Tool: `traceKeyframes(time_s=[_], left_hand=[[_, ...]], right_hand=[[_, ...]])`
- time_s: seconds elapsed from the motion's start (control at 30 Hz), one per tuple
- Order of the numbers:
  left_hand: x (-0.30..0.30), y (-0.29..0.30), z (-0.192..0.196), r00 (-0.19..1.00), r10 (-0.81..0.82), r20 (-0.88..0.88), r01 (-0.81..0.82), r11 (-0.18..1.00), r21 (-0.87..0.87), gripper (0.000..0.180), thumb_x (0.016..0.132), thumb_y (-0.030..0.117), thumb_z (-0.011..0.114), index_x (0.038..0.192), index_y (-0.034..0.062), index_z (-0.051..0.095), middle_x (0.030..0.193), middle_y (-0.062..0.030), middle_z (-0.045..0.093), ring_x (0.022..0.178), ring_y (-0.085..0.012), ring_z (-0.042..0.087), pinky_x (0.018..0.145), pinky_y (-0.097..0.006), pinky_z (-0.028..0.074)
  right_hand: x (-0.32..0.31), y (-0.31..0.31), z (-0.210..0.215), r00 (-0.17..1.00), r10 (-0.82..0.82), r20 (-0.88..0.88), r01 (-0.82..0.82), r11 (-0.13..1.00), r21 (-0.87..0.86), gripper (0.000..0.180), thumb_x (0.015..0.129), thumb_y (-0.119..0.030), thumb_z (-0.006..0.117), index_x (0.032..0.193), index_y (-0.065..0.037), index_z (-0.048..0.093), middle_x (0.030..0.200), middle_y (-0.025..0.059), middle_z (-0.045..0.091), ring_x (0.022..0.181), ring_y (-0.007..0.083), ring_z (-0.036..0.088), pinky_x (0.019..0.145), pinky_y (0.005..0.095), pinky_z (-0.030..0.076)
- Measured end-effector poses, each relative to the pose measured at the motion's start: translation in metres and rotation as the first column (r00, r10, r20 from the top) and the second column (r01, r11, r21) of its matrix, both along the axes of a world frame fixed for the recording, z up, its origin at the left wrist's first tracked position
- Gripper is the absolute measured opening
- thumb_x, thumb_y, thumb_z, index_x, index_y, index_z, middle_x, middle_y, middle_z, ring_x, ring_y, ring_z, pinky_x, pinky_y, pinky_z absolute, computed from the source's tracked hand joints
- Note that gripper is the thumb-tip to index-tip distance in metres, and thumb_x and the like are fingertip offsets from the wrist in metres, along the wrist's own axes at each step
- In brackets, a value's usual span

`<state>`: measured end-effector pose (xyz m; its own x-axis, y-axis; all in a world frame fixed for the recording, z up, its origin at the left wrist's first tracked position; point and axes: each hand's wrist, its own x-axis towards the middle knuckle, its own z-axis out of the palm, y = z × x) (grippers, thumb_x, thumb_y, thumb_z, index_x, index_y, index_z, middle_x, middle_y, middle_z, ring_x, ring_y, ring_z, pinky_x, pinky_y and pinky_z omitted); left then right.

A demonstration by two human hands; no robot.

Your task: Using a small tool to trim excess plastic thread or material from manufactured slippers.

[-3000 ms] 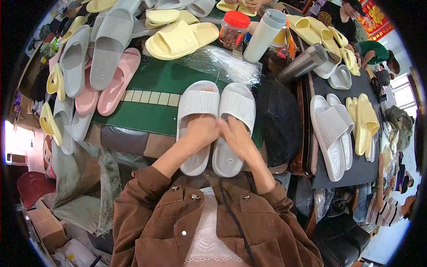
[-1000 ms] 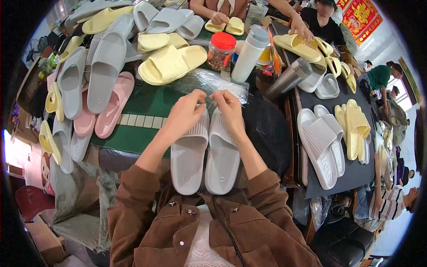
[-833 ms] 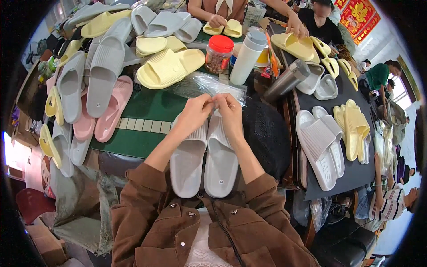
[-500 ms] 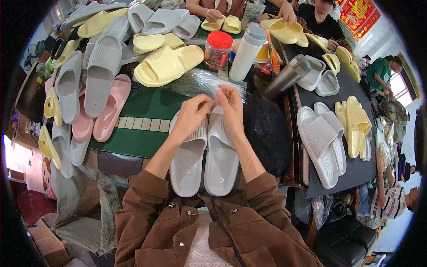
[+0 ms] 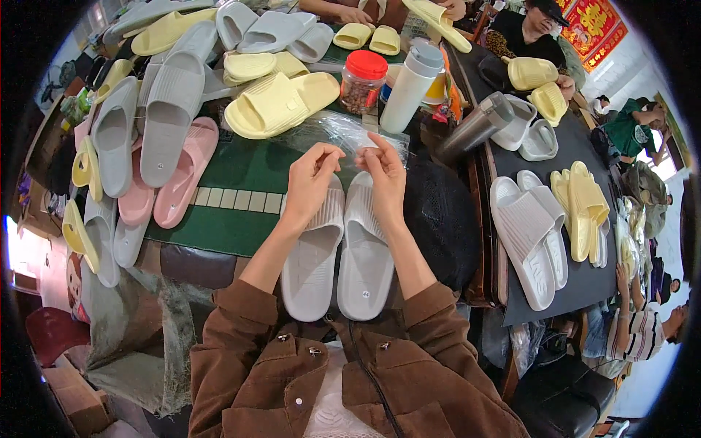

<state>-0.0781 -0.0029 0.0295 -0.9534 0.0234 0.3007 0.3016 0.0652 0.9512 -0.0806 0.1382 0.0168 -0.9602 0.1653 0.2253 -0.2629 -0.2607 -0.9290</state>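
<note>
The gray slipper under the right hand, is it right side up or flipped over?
Right side up: the gray slipper shows its footbed, with a round white sticker, and its ribbed strap on top.

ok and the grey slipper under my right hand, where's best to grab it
Probably take the slipper by its heel, from your side: that rounded end points toward you, uncovered, while your right hand partly hides the strap farther up.
</note>
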Motion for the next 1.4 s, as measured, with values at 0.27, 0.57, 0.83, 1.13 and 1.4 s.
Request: traceKeyframes(time_s=[0.27, 0.57, 0.83, 1.13, 1.4], left_hand=[[0.003, 0.002, 0.001, 0.997, -0.076, 0.005, 0.076, 0.985, -0.156, 0.012, 0.089, 0.008, 0.055, 0.091, -0.0027, 0.061, 0.072, -0.0065, 0.060, 0.065, -0.0109, 0.054, 0.061, -0.026, 0.044], [0.000, 0.001, -0.003, 0.998, -0.050, 0.035, 0.057, 0.968, -0.243, 0.015, 0.086, 0.010, 0.055, 0.090, -0.0028, 0.062, 0.072, -0.0114, 0.062, 0.063, -0.0182, 0.057, 0.062, -0.030, 0.045], [-0.001, 0.001, -0.009, 0.993, -0.025, -0.117, -0.013, 0.950, -0.312, 0.013, 0.085, 0.010, 0.057, 0.088, -0.0011, 0.064, 0.076, -0.0120, 0.062, 0.068, -0.0248, 0.057, 0.064, -0.033, 0.045], [-0.001, 0.002, -0.008, 0.999, -0.020, -0.048, 0.005, 0.954, -0.299, 0.014, 0.088, 0.010, 0.057, 0.092, -0.0027, 0.062, 0.078, -0.0087, 0.061, 0.067, -0.0140, 0.054, 0.062, -0.027, 0.044], [-0.001, 0.002, -0.008, 0.990, 0.006, -0.141, -0.053, 0.942, -0.331, 0.013, 0.086, 0.010, 0.056, 0.088, -0.0020, 0.062, 0.078, -0.0123, 0.063, 0.068, -0.0213, 0.058, 0.065, -0.032, 0.046]], right_hand=[[-0.001, 0.000, -0.003, 0.999, 0.048, 0.015, -0.049, 0.995, 0.090, 0.018, 0.093, -0.007, 0.055, 0.105, 0.002, 0.064, 0.095, 0.0049, 0.063, 0.080, 0.0097, 0.059, 0.074, 0.0238, 0.050], [0.000, 0.004, -0.002, 0.998, 0.068, 0.010, -0.068, 0.989, 0.130, 0.019, 0.091, -0.010, 0.058, 0.105, 0.000, 0.066, 0.094, 0.0027, 0.063, 0.077, 0.0070, 0.056, 0.069, 0.0217, 0.044], [-0.001, 0.005, -0.001, 0.988, 0.143, 0.064, -0.147, 0.987, 0.062, 0.016, 0.091, -0.014, 0.059, 0.100, -0.003, 0.066, 0.082, -0.0022, 0.061, 0.075, 0.0040, 0.053, 0.068, 0.0192, 0.040], [-0.001, 0.006, -0.003, 0.999, 0.053, 0.009, -0.053, 0.998, 0.026, 0.015, 0.092, -0.014, 0.058, 0.098, -0.002, 0.066, 0.085, -0.0011, 0.063, 0.073, 0.0045, 0.053, 0.065, 0.0191, 0.042], [0.001, 0.004, -0.002, 0.981, 0.174, 0.084, -0.184, 0.973, 0.141, 0.015, 0.093, -0.014, 0.057, 0.098, -0.002, 0.065, 0.087, -0.0003, 0.063, 0.073, 0.0052, 0.053, 0.066, 0.0199, 0.042]])
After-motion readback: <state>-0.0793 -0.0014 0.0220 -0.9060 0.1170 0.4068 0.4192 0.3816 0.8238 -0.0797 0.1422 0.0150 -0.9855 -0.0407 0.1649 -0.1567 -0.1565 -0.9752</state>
